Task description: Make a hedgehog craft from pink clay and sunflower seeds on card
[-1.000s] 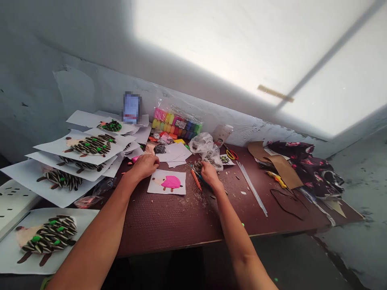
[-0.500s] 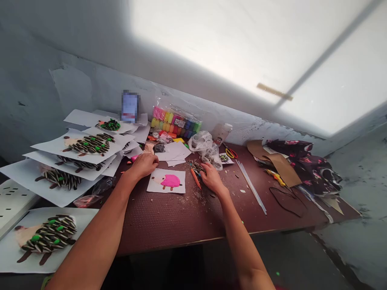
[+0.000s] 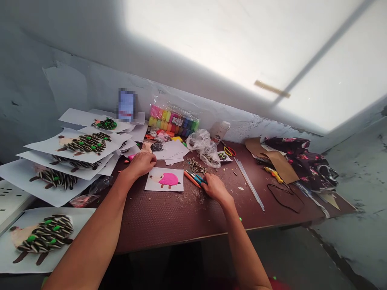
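Note:
A small white card [image 3: 152,185] with a pink clay hedgehog [image 3: 169,179] lies on the brown table before me. My left hand [image 3: 143,164] rests at the card's upper left corner, its fingers curled together; what they hold, if anything, is hidden. Right of the card, my right hand [image 3: 214,186] is closed at the dark end of a blue tool [image 3: 197,178]. An orange tool [image 3: 192,179] lies beside the blue one, next to the card. Striped sunflower seeds [image 3: 196,166] are heaped just beyond the tools.
Seed-covered hedgehog pictures [image 3: 84,144] are stacked at left. Behind stand coloured clay packs [image 3: 172,123], a plastic bag [image 3: 201,140] and a cup [image 3: 220,131]. Scissors [image 3: 229,150], glue sticks [image 3: 249,183], a yellow glue gun [image 3: 273,175] and brown cardboard [image 3: 282,165] lie at right.
My right hand has moved from the seed pile toward me and closed at the blue tool, uncovering the seeds. The view has shifted slightly; my left hand stays by the card.

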The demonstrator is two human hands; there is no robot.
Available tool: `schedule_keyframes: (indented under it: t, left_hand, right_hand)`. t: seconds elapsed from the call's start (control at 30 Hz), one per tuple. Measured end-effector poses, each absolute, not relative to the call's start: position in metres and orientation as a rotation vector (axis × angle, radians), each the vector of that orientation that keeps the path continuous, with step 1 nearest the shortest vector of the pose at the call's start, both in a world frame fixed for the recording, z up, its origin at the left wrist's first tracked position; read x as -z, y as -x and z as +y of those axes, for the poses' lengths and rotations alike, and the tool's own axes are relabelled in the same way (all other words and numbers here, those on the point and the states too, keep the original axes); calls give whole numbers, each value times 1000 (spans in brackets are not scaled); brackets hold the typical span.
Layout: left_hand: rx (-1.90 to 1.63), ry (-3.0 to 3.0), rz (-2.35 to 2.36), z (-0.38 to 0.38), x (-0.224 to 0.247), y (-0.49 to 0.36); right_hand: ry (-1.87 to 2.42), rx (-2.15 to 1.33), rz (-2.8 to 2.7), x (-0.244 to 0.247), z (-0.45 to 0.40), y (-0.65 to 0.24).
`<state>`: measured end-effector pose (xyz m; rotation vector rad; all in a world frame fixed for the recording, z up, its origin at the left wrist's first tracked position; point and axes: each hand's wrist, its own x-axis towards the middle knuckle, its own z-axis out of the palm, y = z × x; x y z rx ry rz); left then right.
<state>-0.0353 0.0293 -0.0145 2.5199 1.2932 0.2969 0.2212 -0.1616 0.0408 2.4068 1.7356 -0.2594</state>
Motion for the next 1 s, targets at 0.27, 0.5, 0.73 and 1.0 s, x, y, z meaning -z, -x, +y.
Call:
schedule_keyframes:
  t: [0.27,0.5,0.73,1.0]
  left_hand:
    - [-276,-2540,1296,26,12,35]
    - [-293,-2537,1297,27,13,34]
    - [-292,-2543,1306,26,12,35]
    - [-320,-2517,1299,27,12,37]
  right_hand:
    - [-2643,186,1619,-41,-140,-247]
    - [-2559,294,1765,-21,-92,-245]
    - [-2515,331,1941,-25,-72,-237]
    - [-2574,234,1960,-33,-76,-230]
